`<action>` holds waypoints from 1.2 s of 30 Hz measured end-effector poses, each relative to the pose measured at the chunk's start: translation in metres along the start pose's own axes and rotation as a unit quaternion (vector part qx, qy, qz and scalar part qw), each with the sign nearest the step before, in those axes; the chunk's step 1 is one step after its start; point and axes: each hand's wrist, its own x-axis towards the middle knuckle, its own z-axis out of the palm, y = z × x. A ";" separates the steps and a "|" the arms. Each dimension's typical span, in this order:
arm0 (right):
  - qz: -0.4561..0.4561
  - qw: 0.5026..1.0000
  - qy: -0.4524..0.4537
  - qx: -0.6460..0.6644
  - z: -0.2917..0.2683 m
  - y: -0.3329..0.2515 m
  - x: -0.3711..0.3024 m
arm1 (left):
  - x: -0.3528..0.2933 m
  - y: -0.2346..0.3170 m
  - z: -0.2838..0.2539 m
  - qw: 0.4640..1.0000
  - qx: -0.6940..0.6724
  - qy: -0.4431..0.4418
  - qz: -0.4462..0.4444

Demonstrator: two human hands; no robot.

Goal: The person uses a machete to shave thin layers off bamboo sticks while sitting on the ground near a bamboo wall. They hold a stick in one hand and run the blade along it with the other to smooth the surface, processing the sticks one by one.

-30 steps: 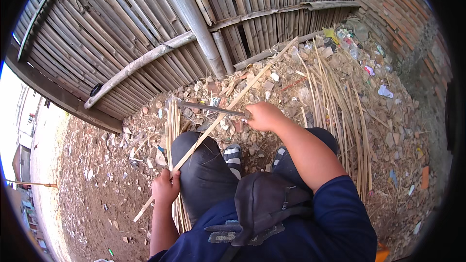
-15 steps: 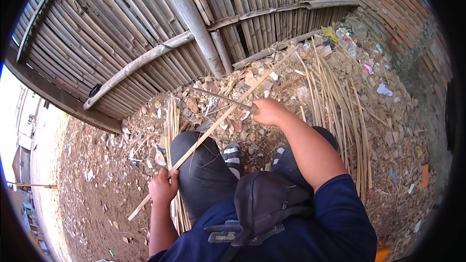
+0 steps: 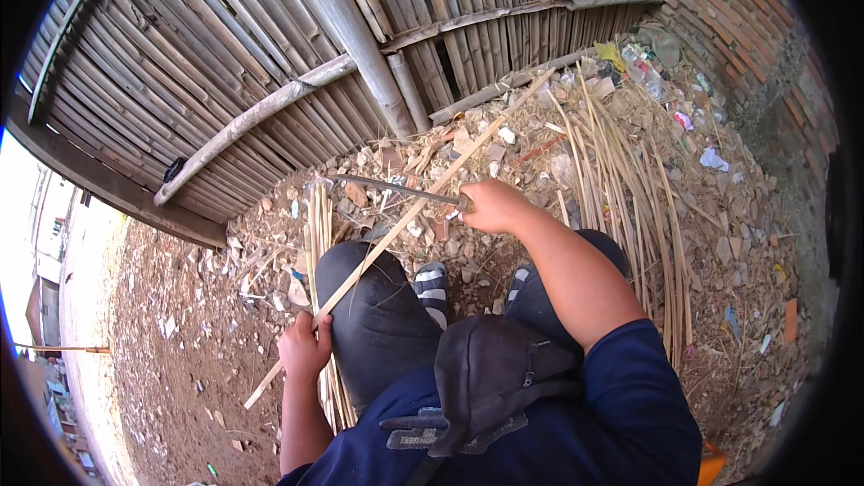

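Note:
A long pale bamboo strip [image 3: 396,232] slants from beside my left knee up toward the bamboo wall. Near its lower end my left hand [image 3: 304,345] is closed round it, and a short end pokes out beyond the fist. In my right hand [image 3: 493,206] is the handle of a long, thin-bladed knife [image 3: 387,185]. Its dark blade points left and crosses the strip, its tip out past the strip's left side. The strip passes over my left thigh, where a thin fibre curls off it.
Loose bamboo strips [image 3: 621,180] lie in a heap on the right, and a smaller bundle [image 3: 319,225] runs beside my left leg. Stones and litter cover the ground. A bamboo wall [image 3: 270,63] stands ahead, a brick wall [image 3: 747,27] at the right.
The knife's blade has swung slightly, its tip moving left and down, and my right hand has shifted a little left. My left hand still grips the strip in nearly the same place.

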 end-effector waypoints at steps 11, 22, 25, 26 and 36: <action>0.033 0.999 -0.032 -0.008 -0.005 -0.005 0.000 | 0.000 -0.001 0.002 1.000 -0.007 0.005 0.000; 0.032 0.998 -0.041 -0.020 -0.007 -0.001 0.004 | 0.000 -0.003 0.004 1.000 -0.016 0.009 0.006; 0.041 0.999 -0.021 0.000 -0.010 0.011 0.004 | 0.001 0.000 0.002 1.000 -0.014 -0.005 0.000; 0.052 0.999 0.015 -0.007 -0.008 0.017 0.005 | 0.001 0.002 0.001 1.000 -0.015 -0.003 0.006; 0.112 0.994 -0.004 0.008 -0.005 0.021 0.010 | -0.001 -0.001 0.003 1.000 0.005 0.002 0.018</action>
